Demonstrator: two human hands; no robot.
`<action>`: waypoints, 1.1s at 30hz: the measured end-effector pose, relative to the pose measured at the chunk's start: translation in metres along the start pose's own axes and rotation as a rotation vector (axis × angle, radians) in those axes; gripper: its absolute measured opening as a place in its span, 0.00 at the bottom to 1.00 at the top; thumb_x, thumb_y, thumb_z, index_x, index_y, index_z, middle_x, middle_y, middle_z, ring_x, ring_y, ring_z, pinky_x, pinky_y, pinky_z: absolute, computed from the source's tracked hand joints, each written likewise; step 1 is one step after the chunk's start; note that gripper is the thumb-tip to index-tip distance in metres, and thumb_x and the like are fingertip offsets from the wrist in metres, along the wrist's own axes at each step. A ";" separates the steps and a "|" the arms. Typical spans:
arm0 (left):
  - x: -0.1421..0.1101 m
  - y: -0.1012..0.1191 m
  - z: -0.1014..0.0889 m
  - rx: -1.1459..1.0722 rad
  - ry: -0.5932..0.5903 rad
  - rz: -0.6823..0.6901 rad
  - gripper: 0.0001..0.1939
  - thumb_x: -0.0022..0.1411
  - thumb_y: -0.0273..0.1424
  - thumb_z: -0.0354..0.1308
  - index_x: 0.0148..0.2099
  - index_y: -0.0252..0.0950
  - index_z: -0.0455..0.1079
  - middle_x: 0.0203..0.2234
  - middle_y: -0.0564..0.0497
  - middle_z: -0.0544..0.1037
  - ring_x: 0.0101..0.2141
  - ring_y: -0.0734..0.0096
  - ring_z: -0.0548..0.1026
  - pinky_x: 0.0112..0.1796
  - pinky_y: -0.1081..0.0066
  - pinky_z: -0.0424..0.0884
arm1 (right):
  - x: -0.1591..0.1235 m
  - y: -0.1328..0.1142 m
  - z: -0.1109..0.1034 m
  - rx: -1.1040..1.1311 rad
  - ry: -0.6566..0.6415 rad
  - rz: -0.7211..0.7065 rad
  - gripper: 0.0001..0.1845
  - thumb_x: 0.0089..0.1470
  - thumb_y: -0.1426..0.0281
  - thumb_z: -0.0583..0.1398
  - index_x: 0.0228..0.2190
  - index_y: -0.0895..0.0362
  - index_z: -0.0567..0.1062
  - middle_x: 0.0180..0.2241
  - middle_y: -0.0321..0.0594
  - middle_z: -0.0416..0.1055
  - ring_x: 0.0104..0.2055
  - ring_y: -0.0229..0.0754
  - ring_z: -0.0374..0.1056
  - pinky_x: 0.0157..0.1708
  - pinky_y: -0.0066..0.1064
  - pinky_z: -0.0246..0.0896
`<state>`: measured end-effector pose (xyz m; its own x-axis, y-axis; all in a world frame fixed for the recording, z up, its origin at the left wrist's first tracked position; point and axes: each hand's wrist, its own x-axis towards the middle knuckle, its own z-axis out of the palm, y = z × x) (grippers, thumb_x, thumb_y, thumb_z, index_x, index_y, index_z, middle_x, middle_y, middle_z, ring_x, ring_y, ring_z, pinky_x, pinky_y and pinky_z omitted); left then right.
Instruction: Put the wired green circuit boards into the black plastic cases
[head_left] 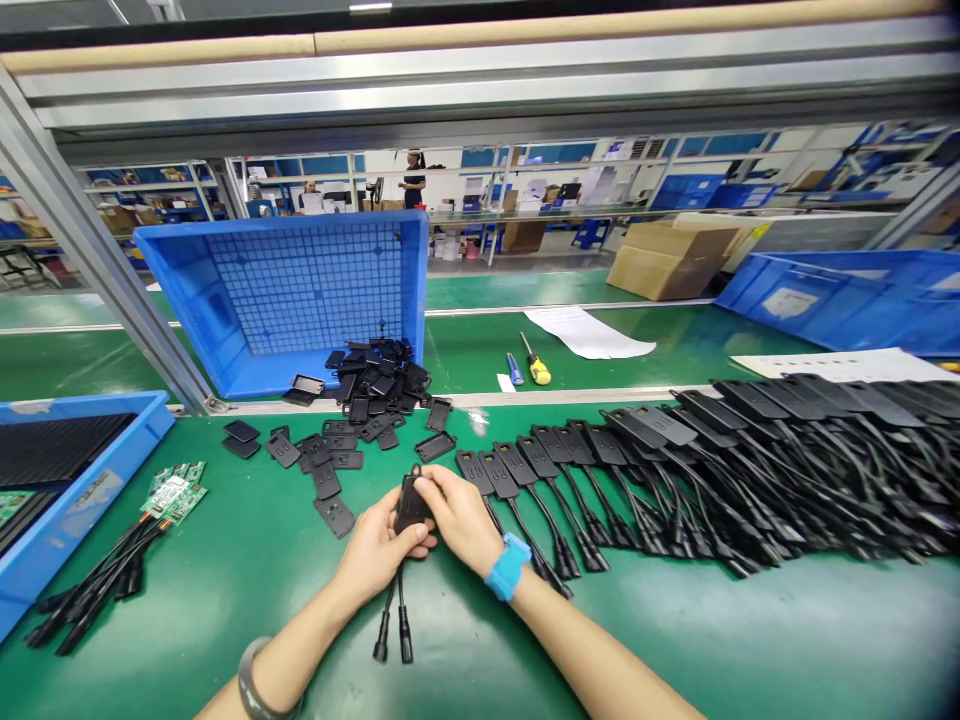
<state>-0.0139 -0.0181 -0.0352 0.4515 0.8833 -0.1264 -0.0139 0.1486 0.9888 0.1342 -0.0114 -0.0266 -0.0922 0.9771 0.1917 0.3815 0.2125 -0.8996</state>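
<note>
Both hands grip one small black plastic controller case [412,503] above the green bench. Two short black cables [403,610] with plugs hang from its lower end. My left hand [381,540] wraps its fingers round the lower left side, thumb on the front. Around the upper right edge, my right hand [457,510] is closed, its thumb and fingertips on the case. Loose black case halves [334,515] lie just left of the hands. To the right begins a long row of cased controllers [499,475] with their cables toward me.
A tipped blue crate [315,225] spills black case parts [382,375]. Circuit boards with cables [169,495] lie by a blue tray [154,415] at left. Beyond the row are a yellow screwdriver [538,370], a blue cutter [514,368], paper [589,333] and a carton [660,265].
</note>
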 end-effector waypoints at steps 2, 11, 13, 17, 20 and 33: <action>0.000 -0.003 -0.001 -0.013 -0.009 0.046 0.42 0.53 0.31 0.63 0.65 0.35 0.46 0.42 0.42 0.74 0.39 0.62 0.76 0.40 0.66 0.73 | -0.005 -0.005 0.004 -0.202 0.040 -0.092 0.22 0.57 0.64 0.54 0.52 0.59 0.63 0.43 0.47 0.65 0.41 0.46 0.65 0.41 0.37 0.63; -0.003 0.004 -0.018 0.651 0.205 0.354 0.41 0.53 0.21 0.53 0.67 0.42 0.42 0.59 0.46 0.61 0.57 0.63 0.61 0.54 0.62 0.64 | 0.006 0.014 0.002 -0.900 -0.019 -0.166 0.25 0.57 0.76 0.50 0.56 0.66 0.60 0.47 0.55 0.65 0.46 0.55 0.62 0.42 0.45 0.62; -0.005 0.013 -0.027 0.824 0.274 0.338 0.37 0.55 0.23 0.54 0.65 0.40 0.47 0.57 0.45 0.64 0.56 0.63 0.63 0.53 0.63 0.65 | 0.007 0.022 0.001 -0.946 0.027 -0.160 0.23 0.58 0.74 0.49 0.54 0.67 0.63 0.48 0.58 0.64 0.47 0.60 0.60 0.41 0.48 0.59; -0.028 0.037 -0.071 1.064 0.393 0.210 0.26 0.53 0.26 0.59 0.56 0.40 0.65 0.53 0.45 0.69 0.53 0.59 0.66 0.55 0.64 0.61 | 0.006 0.043 0.000 -1.125 0.183 -0.182 0.21 0.60 0.70 0.48 0.51 0.66 0.66 0.52 0.60 0.60 0.52 0.61 0.55 0.46 0.50 0.54; -0.065 0.051 -0.117 1.213 0.616 0.035 0.16 0.56 0.23 0.52 0.47 0.35 0.70 0.45 0.38 0.72 0.49 0.48 0.69 0.51 0.55 0.62 | 0.007 0.051 -0.001 -1.157 0.263 -0.225 0.21 0.60 0.71 0.46 0.51 0.66 0.67 0.52 0.61 0.59 0.54 0.61 0.53 0.50 0.55 0.48; -0.129 0.082 -0.204 1.437 0.918 -0.179 0.18 0.61 0.29 0.43 0.47 0.32 0.71 0.40 0.39 0.75 0.41 0.53 0.74 0.45 0.58 0.67 | -0.020 0.000 0.014 -0.057 -0.190 -0.229 0.18 0.61 0.62 0.49 0.44 0.54 0.73 0.43 0.48 0.69 0.46 0.49 0.65 0.47 0.45 0.59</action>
<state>-0.2550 -0.0291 0.0456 -0.2696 0.9239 0.2715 0.9587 0.2311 0.1655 0.1230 -0.0312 -0.0358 -0.3504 0.8853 0.3056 0.3817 0.4329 -0.8166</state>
